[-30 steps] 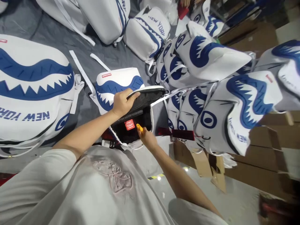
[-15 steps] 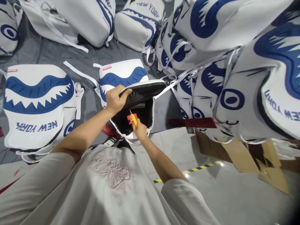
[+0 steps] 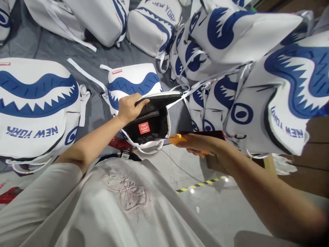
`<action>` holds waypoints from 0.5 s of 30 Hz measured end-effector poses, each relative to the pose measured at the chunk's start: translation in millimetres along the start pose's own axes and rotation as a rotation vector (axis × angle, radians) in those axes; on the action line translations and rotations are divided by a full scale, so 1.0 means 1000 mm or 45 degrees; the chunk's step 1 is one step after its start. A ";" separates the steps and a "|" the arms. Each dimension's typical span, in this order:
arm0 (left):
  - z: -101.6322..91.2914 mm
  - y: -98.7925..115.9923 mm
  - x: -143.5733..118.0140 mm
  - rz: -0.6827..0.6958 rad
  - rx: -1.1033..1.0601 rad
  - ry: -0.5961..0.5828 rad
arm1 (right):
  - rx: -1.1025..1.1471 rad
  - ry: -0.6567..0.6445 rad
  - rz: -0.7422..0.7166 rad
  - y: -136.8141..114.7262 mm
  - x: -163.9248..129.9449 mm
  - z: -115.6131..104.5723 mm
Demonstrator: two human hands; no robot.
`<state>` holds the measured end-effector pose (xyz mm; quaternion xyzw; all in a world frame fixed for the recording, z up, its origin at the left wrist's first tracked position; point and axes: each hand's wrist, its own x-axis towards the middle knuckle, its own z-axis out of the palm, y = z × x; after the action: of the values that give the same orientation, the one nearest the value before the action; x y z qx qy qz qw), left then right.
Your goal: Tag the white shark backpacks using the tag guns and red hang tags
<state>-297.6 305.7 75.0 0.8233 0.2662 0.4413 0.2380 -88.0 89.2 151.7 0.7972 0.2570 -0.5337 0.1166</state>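
Left hand (image 3: 131, 108) first: my fingers are curled over the edge of the open backpack's (image 3: 133, 82) flap (image 3: 159, 101), pinching it and holding it lifted so the black lining and the red label (image 3: 144, 128) inside show. The backpack lies on the grey sheet (image 3: 51, 48) right in front of me, between the big shark-mouth backpack (image 3: 38, 103) on my left and the heap of matching backpacks (image 3: 231, 68) on my right. My right hand (image 3: 199, 144) is closed around a small orange-handled tool (image 3: 176, 139), probably thread snips, held out just beside the bag's near rim, clear of the opening. I judge I am mid-check on the interior, trimming stray threads. Any further cut calls for bringing the tip inside the opening without nicking the lining while I keep the flap up.
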 end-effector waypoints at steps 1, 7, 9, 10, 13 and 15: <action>0.000 0.001 0.000 0.004 -0.006 0.016 | 0.249 -0.027 -0.092 0.011 -0.002 0.003; -0.002 0.005 -0.001 0.032 -0.019 0.036 | 1.224 0.058 -0.395 0.038 0.031 0.036; -0.003 0.007 -0.002 0.040 -0.016 0.007 | 1.293 0.005 -0.449 0.040 0.042 0.044; -0.004 0.009 -0.003 0.054 -0.008 -0.015 | 1.310 -0.013 -0.461 0.043 0.046 0.048; -0.009 0.025 -0.019 0.123 0.034 -0.144 | 1.355 -0.040 -0.445 0.059 0.048 0.058; -0.021 0.038 -0.040 0.146 0.024 -0.338 | 1.401 -0.028 -0.431 0.074 0.044 0.067</action>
<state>-326.1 255.0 85.0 0.8905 0.1889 0.3389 0.2376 -88.1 9.1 78.2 0.6826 0.0644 -0.6083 -0.3999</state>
